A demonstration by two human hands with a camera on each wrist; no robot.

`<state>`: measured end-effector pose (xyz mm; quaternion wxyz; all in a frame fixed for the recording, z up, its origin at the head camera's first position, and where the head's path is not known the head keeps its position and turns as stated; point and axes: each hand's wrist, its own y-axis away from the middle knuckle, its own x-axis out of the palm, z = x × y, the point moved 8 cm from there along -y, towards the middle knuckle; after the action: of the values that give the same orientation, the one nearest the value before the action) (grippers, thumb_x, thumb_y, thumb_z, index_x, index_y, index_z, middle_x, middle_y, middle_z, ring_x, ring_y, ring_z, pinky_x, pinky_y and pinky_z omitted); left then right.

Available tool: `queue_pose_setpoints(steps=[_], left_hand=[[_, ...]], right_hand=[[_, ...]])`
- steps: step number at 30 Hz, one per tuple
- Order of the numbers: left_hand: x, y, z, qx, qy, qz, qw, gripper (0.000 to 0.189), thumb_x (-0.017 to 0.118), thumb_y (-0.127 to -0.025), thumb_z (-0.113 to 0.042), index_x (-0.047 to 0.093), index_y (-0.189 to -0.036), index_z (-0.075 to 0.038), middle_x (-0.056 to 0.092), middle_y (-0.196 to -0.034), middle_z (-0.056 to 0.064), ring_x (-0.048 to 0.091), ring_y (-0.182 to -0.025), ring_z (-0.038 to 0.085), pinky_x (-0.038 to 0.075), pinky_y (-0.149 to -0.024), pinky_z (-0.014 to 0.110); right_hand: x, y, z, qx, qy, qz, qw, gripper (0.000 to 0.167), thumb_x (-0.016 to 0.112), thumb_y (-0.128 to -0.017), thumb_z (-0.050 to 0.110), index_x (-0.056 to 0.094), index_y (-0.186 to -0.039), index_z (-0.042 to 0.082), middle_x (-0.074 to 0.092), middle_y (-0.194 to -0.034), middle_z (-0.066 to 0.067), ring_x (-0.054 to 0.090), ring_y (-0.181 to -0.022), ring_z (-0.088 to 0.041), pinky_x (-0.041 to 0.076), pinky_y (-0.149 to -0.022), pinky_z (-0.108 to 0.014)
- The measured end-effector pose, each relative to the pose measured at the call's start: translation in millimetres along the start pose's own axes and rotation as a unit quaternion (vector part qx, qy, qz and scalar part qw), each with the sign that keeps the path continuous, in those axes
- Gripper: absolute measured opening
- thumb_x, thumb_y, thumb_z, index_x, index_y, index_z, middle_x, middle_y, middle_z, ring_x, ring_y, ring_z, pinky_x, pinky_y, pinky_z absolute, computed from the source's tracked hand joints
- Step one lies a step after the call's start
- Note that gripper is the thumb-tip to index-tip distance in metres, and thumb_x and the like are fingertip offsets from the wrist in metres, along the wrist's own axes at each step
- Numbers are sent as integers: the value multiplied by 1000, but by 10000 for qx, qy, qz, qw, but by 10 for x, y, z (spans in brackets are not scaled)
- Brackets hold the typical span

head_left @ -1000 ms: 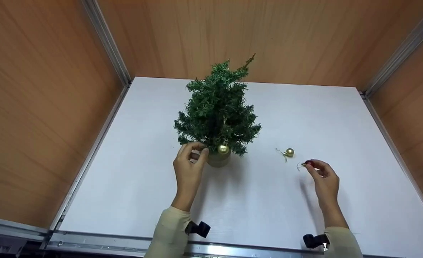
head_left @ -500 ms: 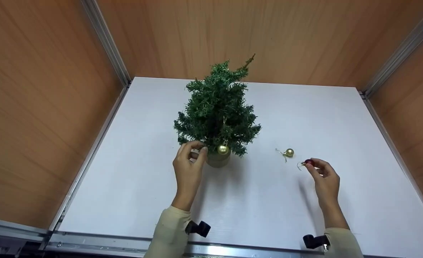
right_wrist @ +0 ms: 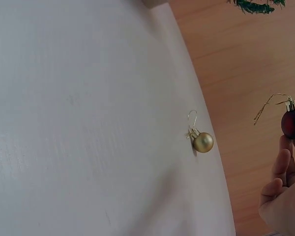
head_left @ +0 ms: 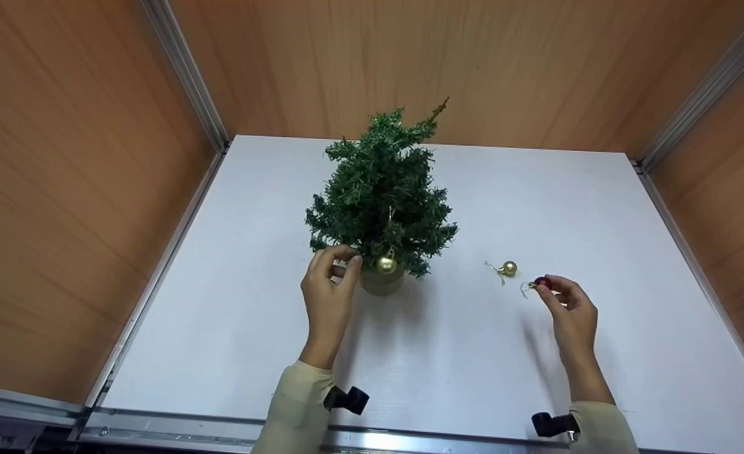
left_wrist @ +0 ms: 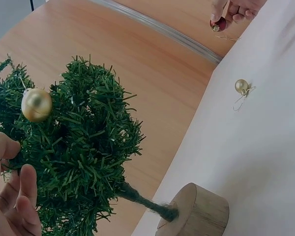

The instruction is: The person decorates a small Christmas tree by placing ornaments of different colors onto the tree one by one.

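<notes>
Hanging gold bauble (head_left: 386, 264) slightly further left

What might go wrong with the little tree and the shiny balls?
The red ball might slip, since the right hand only pinches it. The tree might tip if the left hand tugs it, because it stands on a narrow wooden base. The loose gold ball on the table is round, so a bump might roll it away.
</notes>
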<state>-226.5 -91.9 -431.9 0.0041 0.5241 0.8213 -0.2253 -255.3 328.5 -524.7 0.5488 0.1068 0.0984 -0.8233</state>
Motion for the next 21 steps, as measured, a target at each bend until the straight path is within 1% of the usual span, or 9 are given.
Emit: queue_pose_setpoints(steps=[4,7,11,18,21], left_hand=[[-18,-9,-6,45,-5,-47,10000,9,67,-95,-21,70,-100,-15,62,-95,-1,61,-73,17,50,-63,31],[-22,-14,-6,2,40,-40,10000,8,67,-94,-21,70,-100,-16,62,-95,-1,61,-73,18,50,-62,30],[-25,-25,-6,-72,65,-24,10000,9,67,-95,-22,70,-100,-17,62,-96,-2,61,-73,15,50,-60,28],[-58,-58,-9,-4,58,-82,9999,7,67,-95,-21,70,-100,-16,62,-96,-2,62,-72,21,49,-58,27],[-62,-75,-6,5,75,-77,9999,7,67,-95,-21,70,-99,-16,62,-96,-2,62,-72,21,49,-58,27]], right_hand=[[0,5,25,-33,-21,-17,10000,38,72,-91,26,64,-121,4,61,-102,13,52,-90,-11,42,-69,-16],[1,6,44,-48,-14,-24,10000,38,72,-91,27,64,-121,5,61,-102,12,52,-90,-10,42,-68,-16],[-7,5,72,-105,-39,-46,9999,38,73,-90,28,65,-120,6,62,-104,10,51,-89,-10,42,-69,-16],[-6,22,117,-160,-141,-21,9998,37,73,-91,25,65,-120,5,62,-104,8,51,-90,-11,43,-70,-16],[-7,23,133,-183,-143,-28,9997,36,72,-91,25,65,-120,5,62,-104,9,51,-89,-11,42,-70,-16]])
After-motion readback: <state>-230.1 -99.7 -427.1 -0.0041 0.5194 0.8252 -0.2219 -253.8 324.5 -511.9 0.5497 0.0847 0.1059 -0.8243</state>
